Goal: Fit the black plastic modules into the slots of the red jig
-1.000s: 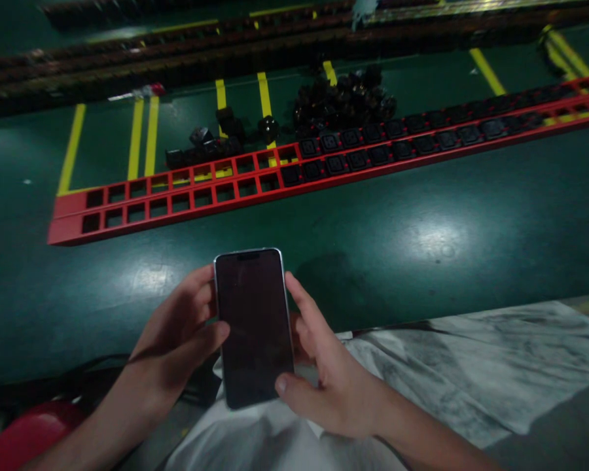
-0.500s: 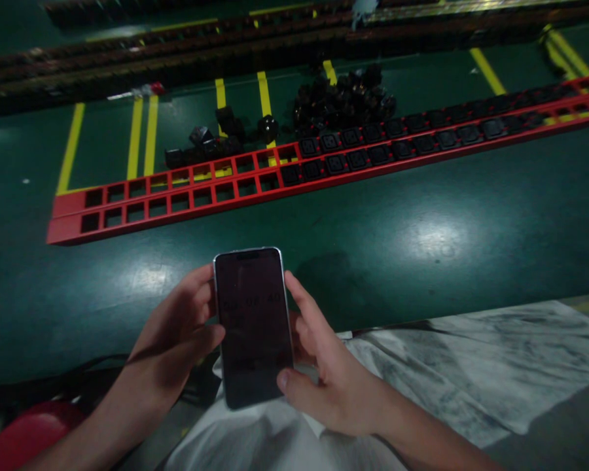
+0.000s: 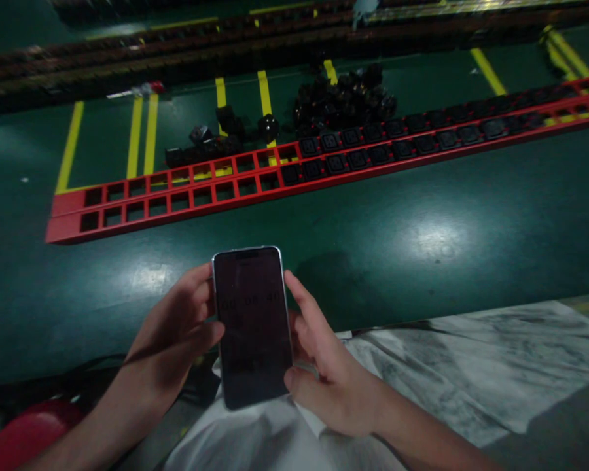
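A smartphone (image 3: 253, 340) with a dark screen and faint digits across it is held upright between both hands, above my lap. My left hand (image 3: 184, 320) grips its left edge, thumb at the front and fingers along the side. On the opposite edge, my right hand (image 3: 328, 373) closes round the phone, the thumb at the lower right of the screen. Beyond the phone lie two long red frames (image 3: 171, 209) side by side on the green table. Black sockets (image 3: 358, 159) fill their middle stretch, while the square openings at the left hold nothing.
Behind the frames lies a heap of loose black parts (image 3: 343, 98), with several more (image 3: 206, 140) to its left. Yellow tape lines (image 3: 71, 147) mark the green table (image 3: 373, 261). A red stool (image 3: 34, 435) is at lower left, white cloth (image 3: 495, 360) at right.
My right thumb has shifted slightly right, toward the phone's edge. The phone stays in both hands almost unmoved, and the frames and black parts stay where they were.
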Demonstrator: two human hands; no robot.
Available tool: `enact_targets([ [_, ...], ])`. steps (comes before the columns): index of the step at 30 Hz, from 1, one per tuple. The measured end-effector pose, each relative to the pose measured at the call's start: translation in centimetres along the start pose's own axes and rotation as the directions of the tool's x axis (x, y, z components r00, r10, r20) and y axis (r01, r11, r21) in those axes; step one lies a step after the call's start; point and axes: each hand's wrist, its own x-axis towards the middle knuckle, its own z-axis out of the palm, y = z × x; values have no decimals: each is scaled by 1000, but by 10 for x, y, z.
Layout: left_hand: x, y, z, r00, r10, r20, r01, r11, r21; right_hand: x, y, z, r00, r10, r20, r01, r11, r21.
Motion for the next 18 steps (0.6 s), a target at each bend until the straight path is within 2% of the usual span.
enact_targets([
  [4, 1, 1, 0, 1000, -14, -10, 14, 1000, -4, 1, -1, 0, 1000, -5, -4, 5, 999, 41],
  [18, 1, 7, 7, 998, -13, -63, 12, 1000, -9, 1, -3, 0, 999, -27, 38, 30, 997, -76],
])
